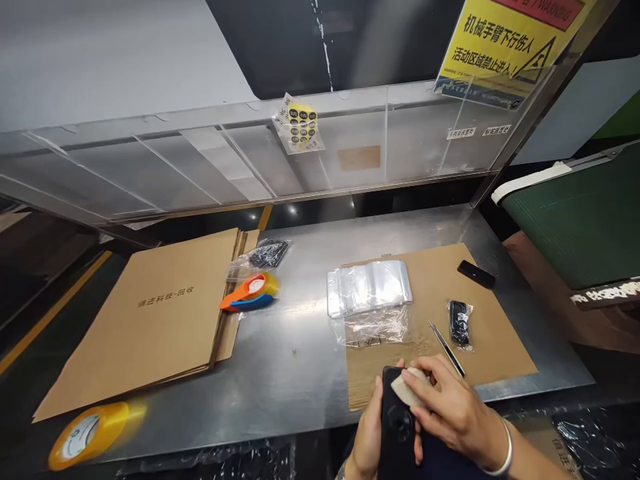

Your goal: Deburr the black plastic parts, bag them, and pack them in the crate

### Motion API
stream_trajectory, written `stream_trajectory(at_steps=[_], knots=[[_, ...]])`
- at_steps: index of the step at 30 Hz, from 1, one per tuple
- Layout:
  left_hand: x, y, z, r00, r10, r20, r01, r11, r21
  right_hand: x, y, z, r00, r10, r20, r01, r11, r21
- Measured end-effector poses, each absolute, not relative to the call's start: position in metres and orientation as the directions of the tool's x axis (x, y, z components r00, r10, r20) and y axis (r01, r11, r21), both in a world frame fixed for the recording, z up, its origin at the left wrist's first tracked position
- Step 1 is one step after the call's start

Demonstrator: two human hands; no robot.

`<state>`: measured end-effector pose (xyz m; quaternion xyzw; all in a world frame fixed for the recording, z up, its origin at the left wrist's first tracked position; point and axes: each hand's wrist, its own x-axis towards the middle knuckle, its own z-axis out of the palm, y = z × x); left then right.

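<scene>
My left hand (367, 430) is closed around a long black plastic-looking part (397, 437) with a round recess in its face. Its lower end runs out of view at the bottom edge. In my right hand (453, 403) a small off-white pad or folded cloth (411, 388) is pinched and pressed against the upper end of the black part. Just above my right hand, a slim craft knife (447, 349) lies on a cardboard sheet (493, 340). Beside the knife is a small black piece in a clear bag (459, 325).
Clear plastic bags (370, 288) are stacked on the cardboard. A black block (476, 274) lies at its far right corner. Leftward are an orange-and-blue tape dispenser (250, 293), flattened cartons (150, 320) and a yellow tape roll (87, 437). A clear panel (175, 167) hangs above the metal table (295, 393).
</scene>
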<state>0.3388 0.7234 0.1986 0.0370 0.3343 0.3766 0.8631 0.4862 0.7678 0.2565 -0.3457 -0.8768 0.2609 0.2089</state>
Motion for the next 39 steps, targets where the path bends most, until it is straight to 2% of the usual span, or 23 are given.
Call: stream_trajectory(at_steps=[3, 5, 11, 15, 21, 27, 32, 34, 37, 39], knots=[[0.342, 0.715, 0.206, 0.454, 0.684, -0.570, -0.544, 0.720, 0.431, 0.481, 0.767, 0.264, -0.748, 0.655, 0.109, 0.500, 0.664, -0.556], [0.343, 0.711, 0.210, 0.449, 0.690, -0.568, -0.521, 0.719, 0.460, 0.485, 0.766, 0.264, -0.783, 0.617, 0.078, 0.480, 0.680, -0.555], [0.348, 0.704, 0.210, 0.596, 0.550, -0.585, -0.499, 0.824, 0.266, 0.503, 0.768, 0.263, -0.795, 0.606, 0.038, 0.475, 0.659, -0.583], [0.350, 0.704, 0.213, 0.554, 0.551, -0.624, -0.516, 0.816, 0.262, 0.502, 0.770, 0.264, -0.831, 0.555, 0.037, 0.430, 0.684, -0.589], [0.346, 0.700, 0.211, 0.633, 0.481, -0.606, -0.495, 0.854, 0.161, 0.508, 0.774, 0.273, -0.885, 0.460, -0.066, 0.405, 0.694, -0.595], [0.348, 0.699, 0.206, 0.728, 0.438, -0.528, -0.460, 0.883, 0.098, 0.504, 0.786, 0.285, -0.953, 0.277, -0.124, 0.297, 0.764, -0.572], [0.351, 0.699, 0.207, 0.760, 0.323, -0.564, -0.370, 0.928, 0.033, 0.493, 0.791, 0.292, -0.969, 0.197, -0.152, 0.248, 0.817, -0.521], [0.351, 0.698, 0.208, 0.764, 0.334, -0.552, -0.383, 0.923, 0.030, 0.493, 0.792, 0.292, -0.973, 0.165, -0.159, 0.225, 0.822, -0.523], [0.349, 0.697, 0.208, 0.732, 0.424, -0.533, -0.470, 0.881, 0.056, 0.501, 0.790, 0.288, -0.960, 0.236, -0.152, 0.281, 0.781, -0.558], [0.347, 0.697, 0.208, 0.721, 0.423, -0.549, -0.483, 0.875, 0.039, 0.507, 0.783, 0.283, -0.940, 0.325, -0.102, 0.321, 0.745, -0.585]])
